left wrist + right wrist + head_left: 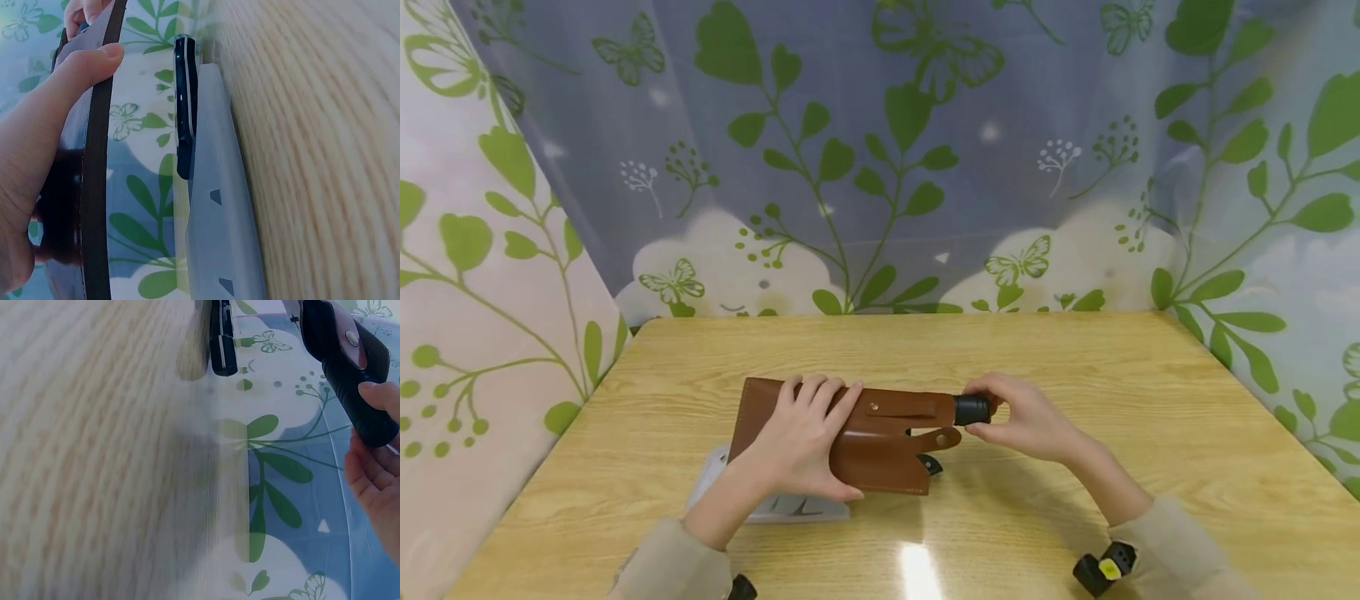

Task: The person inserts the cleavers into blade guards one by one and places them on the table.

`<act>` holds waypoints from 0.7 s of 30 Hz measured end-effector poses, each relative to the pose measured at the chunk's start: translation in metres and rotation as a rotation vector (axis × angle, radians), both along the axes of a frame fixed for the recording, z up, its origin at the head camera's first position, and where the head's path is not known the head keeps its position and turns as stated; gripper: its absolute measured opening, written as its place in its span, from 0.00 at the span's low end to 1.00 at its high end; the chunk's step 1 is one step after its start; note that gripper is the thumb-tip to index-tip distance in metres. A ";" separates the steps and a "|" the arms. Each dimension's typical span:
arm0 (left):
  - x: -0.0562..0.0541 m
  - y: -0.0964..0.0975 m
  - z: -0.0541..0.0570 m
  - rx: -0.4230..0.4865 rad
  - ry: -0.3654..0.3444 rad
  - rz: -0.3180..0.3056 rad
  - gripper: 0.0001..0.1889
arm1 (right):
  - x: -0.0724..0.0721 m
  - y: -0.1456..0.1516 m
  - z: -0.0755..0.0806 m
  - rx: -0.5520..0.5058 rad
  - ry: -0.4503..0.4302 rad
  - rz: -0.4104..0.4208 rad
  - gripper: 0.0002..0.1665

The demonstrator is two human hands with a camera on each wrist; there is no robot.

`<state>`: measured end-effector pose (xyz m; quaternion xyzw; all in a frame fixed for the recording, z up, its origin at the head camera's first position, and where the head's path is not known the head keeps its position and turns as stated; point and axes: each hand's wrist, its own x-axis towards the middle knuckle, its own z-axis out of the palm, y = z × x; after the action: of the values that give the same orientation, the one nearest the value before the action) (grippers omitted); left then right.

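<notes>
A brown leather sheath point(880, 454) is held above the table in my left hand point(808, 429), with the fingers spread over its upper face and the thumb at its near edge. The left wrist view shows that thumb point(94, 62) along the sheath's edge. From the sheath's right end sticks a black ribbed handle point(356, 403); whatever it belongs to is hidden inside. My right hand point(1026, 417) pinches the handle's end between thumb and fingers. Beside the handle, a strap point(942, 439) with a metal snap juts out.
Under the sheath, a grey-white plastic tray or cover point(219, 206) lies on the wooden table point(1075, 517). A black-handled tool point(184, 106) rests on it, its end poking out below the sheath. Leaf-patterned cloth point(880, 167) hangs behind the table and at both sides.
</notes>
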<state>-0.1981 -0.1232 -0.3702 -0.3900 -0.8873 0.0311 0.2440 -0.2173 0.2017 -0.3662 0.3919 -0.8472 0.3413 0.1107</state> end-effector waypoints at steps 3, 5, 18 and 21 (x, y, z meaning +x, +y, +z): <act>0.001 -0.001 0.000 0.000 0.015 0.007 0.64 | -0.001 -0.002 0.000 0.004 -0.017 -0.014 0.20; 0.000 -0.001 0.000 -0.006 0.023 0.011 0.64 | -0.001 -0.003 -0.001 0.002 -0.026 -0.016 0.20; -0.008 -0.010 0.000 -0.011 0.029 0.045 0.62 | -0.014 -0.016 0.001 0.028 -0.103 -0.051 0.22; -0.010 -0.014 -0.001 -0.012 0.019 0.057 0.61 | -0.021 -0.021 -0.001 0.062 -0.080 -0.052 0.22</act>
<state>-0.2083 -0.1368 -0.3710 -0.3657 -0.8955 0.0471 0.2493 -0.2384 0.1809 -0.3667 0.3590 -0.8710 0.3271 0.0735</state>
